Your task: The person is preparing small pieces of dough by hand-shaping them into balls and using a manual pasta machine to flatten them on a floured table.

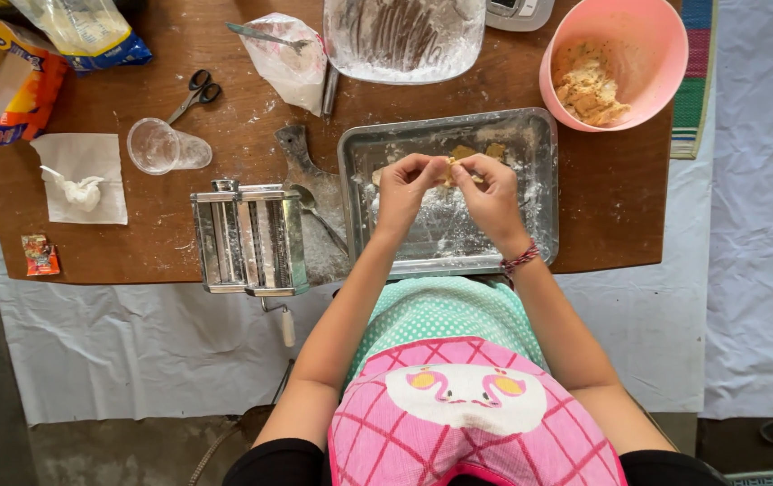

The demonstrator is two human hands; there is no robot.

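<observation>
Both of my hands meet over a floured metal tray (539,193) on the wooden table. My left hand (406,187) and my right hand (492,193) pinch one small piece of yellowish dough (452,169) between their fingertips. Two more dough pieces (478,151) lie at the far side of the tray. A red beaded bracelet (520,259) circles my right wrist.
A pink bowl (638,36) with dough crumbs stands at the far right. A metal pasta roller (249,238) sits left of the tray, beside a wooden board (301,157). Scissors (195,93), an overturned plastic cup (163,147), a napkin (80,178), flour bags (289,56) and snack packets (10,81) lie further left.
</observation>
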